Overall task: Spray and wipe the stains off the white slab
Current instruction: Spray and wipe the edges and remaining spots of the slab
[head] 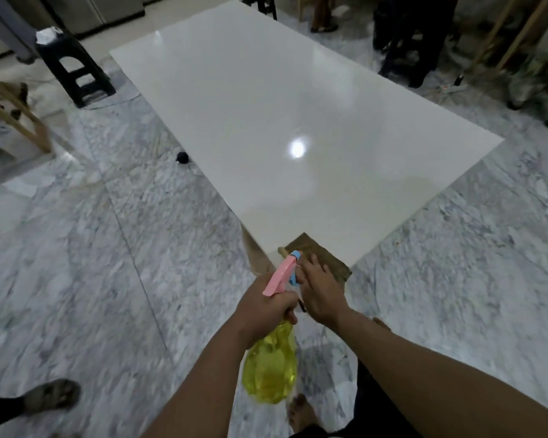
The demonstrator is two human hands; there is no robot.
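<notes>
Slab position: the white slab extends forward and away from both hands, its near corner just ahead of my fingertips. I see no distinct stains on its glossy face from here; a bright lamp reflection sits well ahead of the hands.

Cloth: a brown cloth lies on that near corner, directly under and ahead of my right hand. That hand is flat, fingers loosely spread, resting on the cloth's near edge; whether it presses down I cannot tell.

Spray bottle: my left hand is wrapped closed around the neck of the yellow bottle, just beside the right hand. The pink trigger head points forward, with its blue nozzle close to the right fingers.

Procedure, as I judge it: I should lift the nozzle clear of the right hand, aim it further out over the slab, and squeeze in short bursts. I should keep the cloth flat under the palm, then wipe outward in overlapping passes. Risk: spraying onto my own fingers or the cloth instead of the surface.

Marble floor surrounds the slab on both sides of the hands.
</notes>
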